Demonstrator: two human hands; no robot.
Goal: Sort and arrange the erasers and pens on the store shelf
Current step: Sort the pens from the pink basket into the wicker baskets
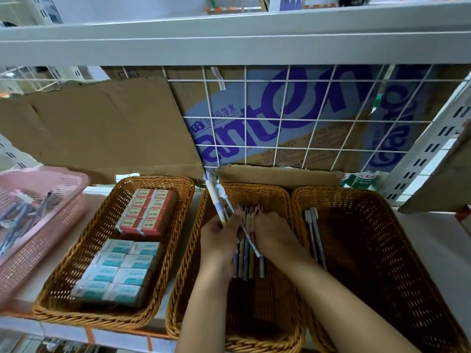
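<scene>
1. Down on the store shelf [183,324] stand three woven baskets side by side, and both of the person's hands are inside the middle basket [277,197].
2. The erasers look done. In the left basket [107,225] the red-banded erasers [147,211] fill the back in neat rows, and the teal-banded erasers [119,267] fill the front, edge to edge.
3. The pens are, I'd say, about halfway. A bundle of pens [248,263] lies lengthwise in the middle basket, roughly parallel, and a few slim pens [314,235] lie along the left wall of the right basket [369,238], which is otherwise mostly bare.
4. The pink basket [63,184] at the far left holds a jumble of mixed pens [23,215] lying at all angles, which looks like the stock left to sort.
5. The left hand [219,236] grips two or three white pens [214,197], which stand up and lean away with their decorated caps above the rim.
6. The right hand [274,233] lies close beside it, almost touching. Its fingers are bent down over the far ends of the bundle, and I cannot tell whether they grasp it or only press on it.
7. Materials:
   - The three baskets are stiff honey-brown wicker with braided rims and open-weave walls.
   - The pink one is thin perforated plastic.
   - The erasers are small blocks in glossy paper sleeves.
   - The pens are thin, smooth and likely to roll.
8. Behind the baskets, flattened cardboard [102,123] leans against a white wire grid [288,118].
</scene>
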